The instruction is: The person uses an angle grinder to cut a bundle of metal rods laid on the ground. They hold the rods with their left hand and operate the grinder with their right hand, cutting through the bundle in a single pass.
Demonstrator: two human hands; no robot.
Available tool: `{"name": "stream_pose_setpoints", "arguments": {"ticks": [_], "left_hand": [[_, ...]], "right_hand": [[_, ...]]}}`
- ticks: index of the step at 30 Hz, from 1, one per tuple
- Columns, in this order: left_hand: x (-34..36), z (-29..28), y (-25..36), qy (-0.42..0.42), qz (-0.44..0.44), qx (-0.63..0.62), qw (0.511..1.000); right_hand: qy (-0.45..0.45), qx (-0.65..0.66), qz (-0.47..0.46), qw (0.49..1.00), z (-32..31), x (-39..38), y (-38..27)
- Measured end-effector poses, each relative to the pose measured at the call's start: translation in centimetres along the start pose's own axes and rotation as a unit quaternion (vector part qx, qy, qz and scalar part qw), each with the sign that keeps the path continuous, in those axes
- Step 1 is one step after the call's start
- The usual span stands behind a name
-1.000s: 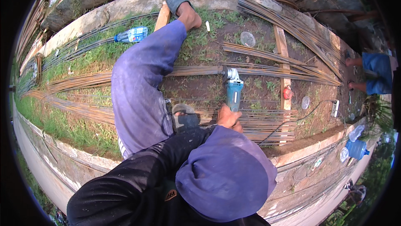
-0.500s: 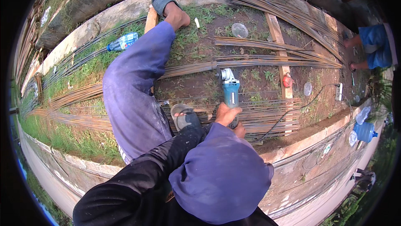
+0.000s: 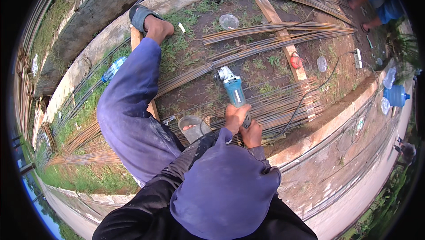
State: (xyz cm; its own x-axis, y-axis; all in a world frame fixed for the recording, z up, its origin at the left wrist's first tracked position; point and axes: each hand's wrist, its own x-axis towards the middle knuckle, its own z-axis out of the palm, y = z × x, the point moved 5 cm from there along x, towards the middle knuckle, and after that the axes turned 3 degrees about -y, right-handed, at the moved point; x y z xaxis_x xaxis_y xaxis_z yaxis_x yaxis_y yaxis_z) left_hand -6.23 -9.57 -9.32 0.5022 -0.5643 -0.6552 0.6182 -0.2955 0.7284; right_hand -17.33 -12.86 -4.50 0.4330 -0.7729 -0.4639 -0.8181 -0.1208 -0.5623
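Note:
My left hand [image 3: 235, 117] grips the body of a teal angle grinder [image 3: 234, 90], and just below it my right hand [image 3: 251, 135] is closed round the dark rear handle. The grinder's silver head and disc are at a bundle of long thin steel rods [image 3: 190, 77] lying across the patchy grass; whether the disc touches them I cannot tell. More rods [image 3: 287, 100] lie under and right of my hands, over a wooden plank [image 3: 287, 45]. My left leg [image 3: 121, 107] in purple trousers stretches up to a sandaled foot [image 3: 157, 29], and another sandaled foot [image 3: 195, 127] is below the grinder.
A person's legs [image 3: 383, 7] stand at upper right. A red round object [image 3: 295, 61] rests on the plank. Also in view are a power strip [image 3: 357, 59] with cable, a blue jug [image 3: 396, 96], a clear lid [image 3: 229, 21], a bottle [image 3: 114, 68] and a concrete kerb [image 3: 84, 80].
The whole view has turned, so the rods now slope up to the right. The grinder is more tilted and higher in the picture. My right hand shows more fully on the handle.

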Motion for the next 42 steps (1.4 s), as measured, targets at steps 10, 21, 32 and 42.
{"name": "stream_pose_setpoints", "arguments": {"ticks": [10, 21, 32, 42], "left_hand": [[-0.4, -0.3, 1.4, 0.026, -0.033, 0.065, 0.997], [0.0, -0.3, 1.0, 0.03, -0.026, 0.031, 0.999], [0.9, -0.7, -0.4, 0.075, 0.006, 0.044, 0.996], [0.7, -0.4, -0.2, 0.034, -0.048, 0.023, 0.998]], "right_hand": [[0.0, 0.005, -0.019, 1.0, 0.3, 0.3, 0.1], [0.01, -0.006, -0.019, 1.0, 0.8, 0.7, 0.4], [0.009, -0.021, -0.01, 1.0, 0.9, 0.7, 0.2], [0.017, -0.017, -0.022, 0.999, 0.8, 0.6, 0.1]]}}
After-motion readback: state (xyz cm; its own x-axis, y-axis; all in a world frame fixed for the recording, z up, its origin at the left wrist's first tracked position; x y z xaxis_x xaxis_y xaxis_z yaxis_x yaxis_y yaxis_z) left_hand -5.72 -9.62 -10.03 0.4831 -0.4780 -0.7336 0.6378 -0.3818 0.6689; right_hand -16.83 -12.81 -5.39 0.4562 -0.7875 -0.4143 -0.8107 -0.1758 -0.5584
